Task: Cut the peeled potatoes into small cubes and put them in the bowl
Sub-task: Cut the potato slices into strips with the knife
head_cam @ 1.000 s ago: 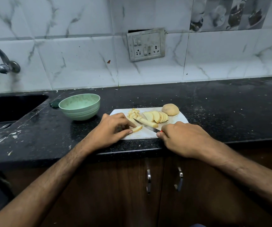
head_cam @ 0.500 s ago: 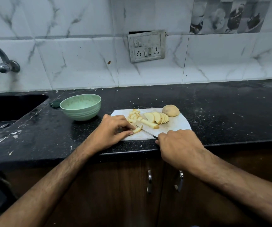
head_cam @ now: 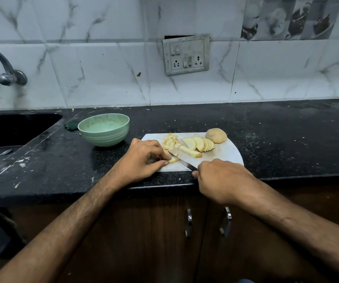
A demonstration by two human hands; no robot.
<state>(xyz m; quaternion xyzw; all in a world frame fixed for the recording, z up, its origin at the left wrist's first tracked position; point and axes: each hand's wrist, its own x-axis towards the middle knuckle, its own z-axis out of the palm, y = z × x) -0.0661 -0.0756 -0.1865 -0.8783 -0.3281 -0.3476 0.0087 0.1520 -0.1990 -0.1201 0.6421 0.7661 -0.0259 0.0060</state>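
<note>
A white cutting board [head_cam: 223,156] lies on the black counter. On it are a pile of small potato cubes [head_cam: 170,140], a fan of potato slices [head_cam: 200,144], a cut strip [head_cam: 191,153] and a whole peeled potato [head_cam: 216,135]. My left hand [head_cam: 144,160] pinches a potato strip [head_cam: 173,159] at the board's near left. My right hand [head_cam: 219,178] grips a knife [head_cam: 181,161] whose blade rests against that strip. The green bowl [head_cam: 103,129] stands left of the board and looks empty.
A dark sink [head_cam: 11,129] with a tap [head_cam: 5,64] lies at the far left. A switch-and-socket plate [head_cam: 186,55] hangs on the marble-tiled wall behind. Cabinet doors with metal handles [head_cam: 189,222] are below the counter edge.
The knife blade has shifted left along the strip towards my left fingers, and my right hand has drawn back towards the counter edge. The left hand stays on the strip.
</note>
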